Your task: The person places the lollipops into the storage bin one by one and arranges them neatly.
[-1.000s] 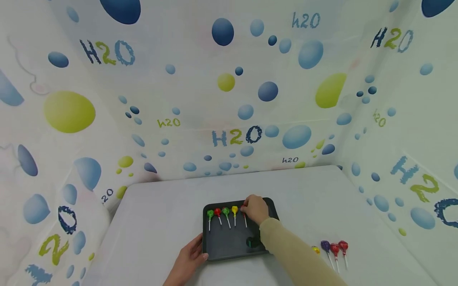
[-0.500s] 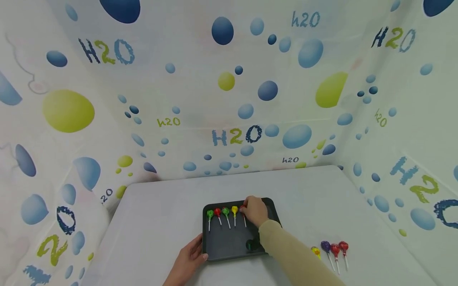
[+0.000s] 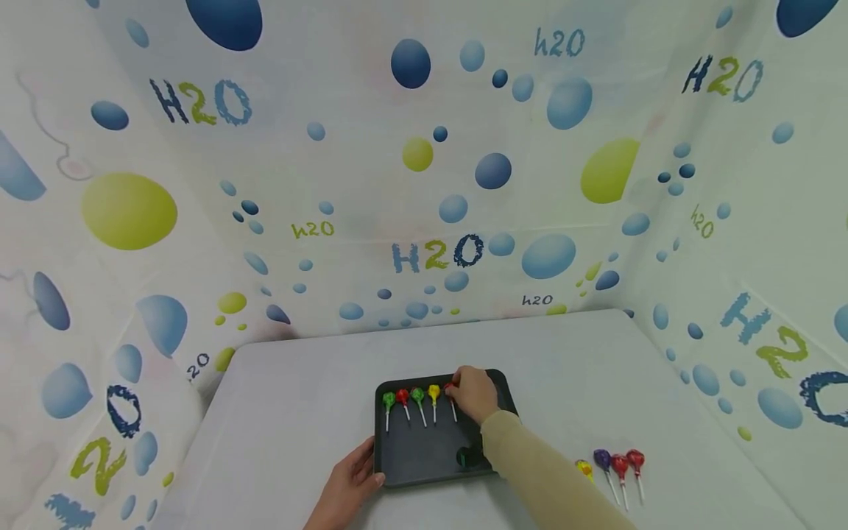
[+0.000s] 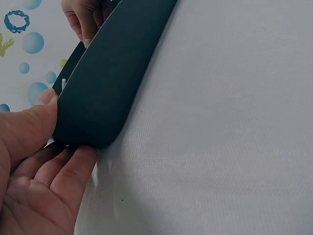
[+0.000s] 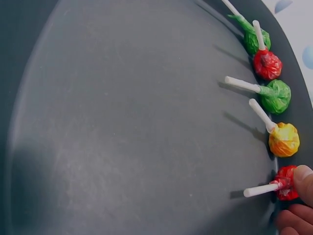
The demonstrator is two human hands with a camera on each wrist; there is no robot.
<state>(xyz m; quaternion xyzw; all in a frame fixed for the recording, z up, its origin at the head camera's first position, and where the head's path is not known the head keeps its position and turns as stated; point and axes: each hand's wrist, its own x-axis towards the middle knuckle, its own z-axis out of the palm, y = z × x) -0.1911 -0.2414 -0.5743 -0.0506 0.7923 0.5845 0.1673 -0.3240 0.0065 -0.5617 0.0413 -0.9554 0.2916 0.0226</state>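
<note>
A dark grey tray (image 3: 424, 471) lies on the white table. My left hand (image 3: 347, 478) holds its left side near the front corner; in the left wrist view the thumb is at the rim and the fingers (image 4: 73, 171) are under the corner. Along the tray's far edge lies a row of wrapped lollipops: a green one (image 5: 257, 39), a red one (image 5: 267, 64), another green one (image 5: 276, 96) and a yellow one (image 5: 284, 139). At the row's right end my right hand (image 3: 473, 390) pinches the head of a red lollipop (image 5: 285, 182), its white stick pointing toward the front.
Right of the tray on the table (image 3: 298, 412) lie more lollipops: a yellow one (image 3: 584, 468) partly behind the right sleeve (image 3: 543, 471), a purple one (image 3: 602, 458) and two red ones. A dark round object (image 3: 466, 457) shows beside the sleeve. Patterned sheeting (image 3: 358, 184) surrounds the table.
Both hands stay nearly in place, the right one still at the red lollipop at the row's end. The view shifts slightly.
</note>
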